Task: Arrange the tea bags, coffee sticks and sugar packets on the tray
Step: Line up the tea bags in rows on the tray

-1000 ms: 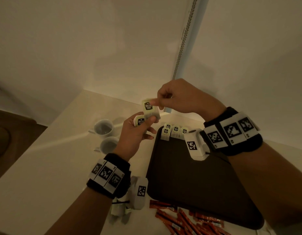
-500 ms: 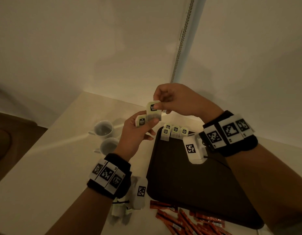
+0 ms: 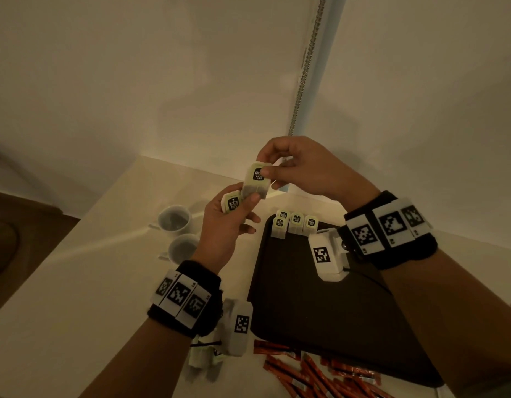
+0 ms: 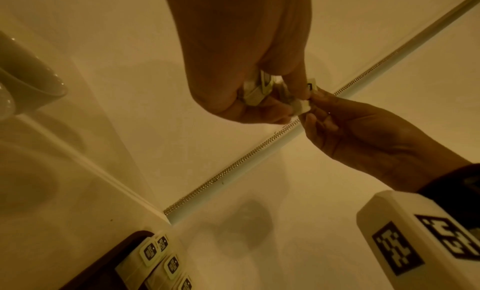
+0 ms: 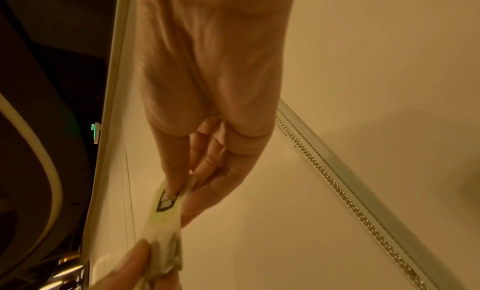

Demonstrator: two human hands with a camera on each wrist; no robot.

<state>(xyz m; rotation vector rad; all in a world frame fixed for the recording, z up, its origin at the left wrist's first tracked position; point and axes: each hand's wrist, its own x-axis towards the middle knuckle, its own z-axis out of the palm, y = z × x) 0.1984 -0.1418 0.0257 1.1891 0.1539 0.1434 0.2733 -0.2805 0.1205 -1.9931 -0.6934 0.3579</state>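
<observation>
My left hand (image 3: pixel 234 214) is raised above the table's far edge and grips a few green-labelled tea bags (image 3: pixel 230 201). My right hand (image 3: pixel 273 170) pinches the top of one upright tea bag (image 3: pixel 256 182), whose lower end still lies under my left thumb. In the right wrist view that tea bag (image 5: pixel 166 210) hangs between thumb and forefinger. The dark tray (image 3: pixel 306 297) lies below, with several tea bags (image 3: pixel 296 224) lined along its far edge. Orange coffee sticks (image 3: pixel 303 372) lie on the table in front of the tray.
Two white cups (image 3: pixel 174 221) stand left of the tray. More tea bags (image 3: pixel 204 357) lie on the table under my left wrist. The wall and a beaded blind chain (image 3: pixel 303 76) rise right behind the table.
My right hand has lifted the pinched tea bag slightly up and left, drawing it out of the bunch in my left hand. The left hand has stayed about where it was.
</observation>
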